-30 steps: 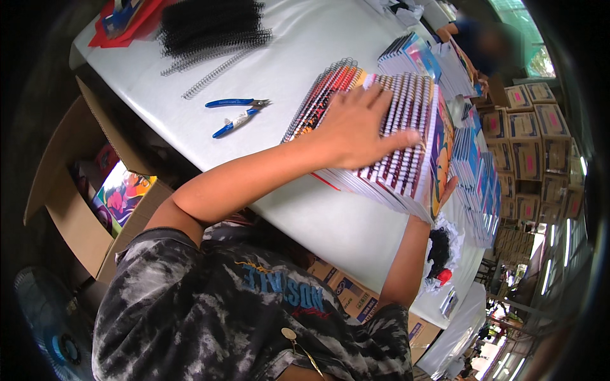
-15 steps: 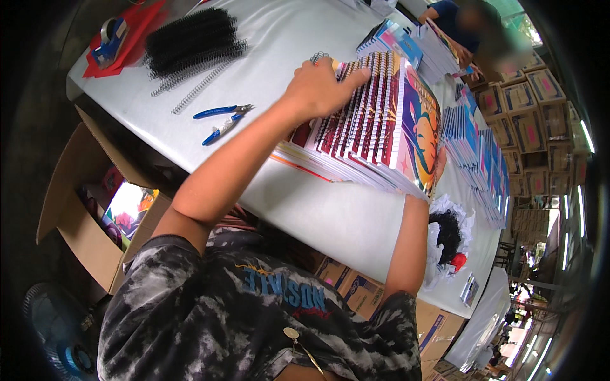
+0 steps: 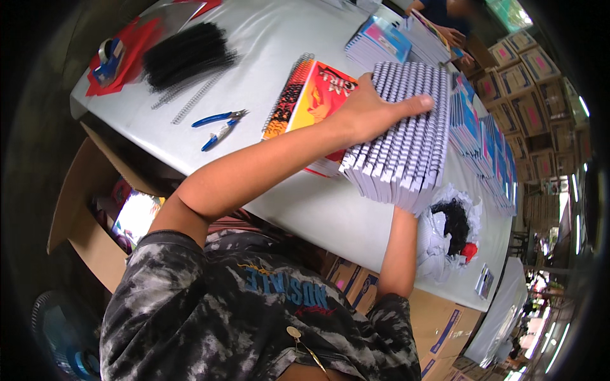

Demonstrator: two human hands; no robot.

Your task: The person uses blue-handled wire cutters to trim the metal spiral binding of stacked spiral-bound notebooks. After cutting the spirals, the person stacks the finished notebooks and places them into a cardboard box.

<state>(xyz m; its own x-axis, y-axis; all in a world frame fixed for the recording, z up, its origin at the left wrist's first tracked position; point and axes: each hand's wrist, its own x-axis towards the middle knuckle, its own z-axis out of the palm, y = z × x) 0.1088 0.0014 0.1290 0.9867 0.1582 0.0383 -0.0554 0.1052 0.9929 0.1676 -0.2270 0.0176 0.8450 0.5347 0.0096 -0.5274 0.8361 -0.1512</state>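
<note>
A thick stack of spiral-bound notebooks [image 3: 397, 143] is held up in front of me, its rows of coils and white page edges facing me. Spread across the coils near its top is my left hand [image 3: 378, 113], thumb pointing right. My right forearm [image 3: 399, 251] reaches up to the lower end of the stack; the notebooks hide the hand itself, which bears against them from behind or below. Just left of the stack, other spiral notebooks [image 3: 324, 95] with red and yellow covers lie on the table, partly under my left arm.
Blue-handled cutting pliers [image 3: 217, 127], a pile of black coils [image 3: 187, 57] and a tape dispenser [image 3: 109, 60] lie left. Blue notebook stacks [image 3: 473, 120] and a bag of black scraps [image 3: 452, 225] are right. An open carton [image 3: 95, 222] stands lower left. A co-worker's hand [image 3: 452, 38] shows far right.
The stack has turned so its coils face me instead of its colourful covers, and it has shifted right. Red and yellow notebooks are now uncovered at its left. Both hands moved with the stack.
</note>
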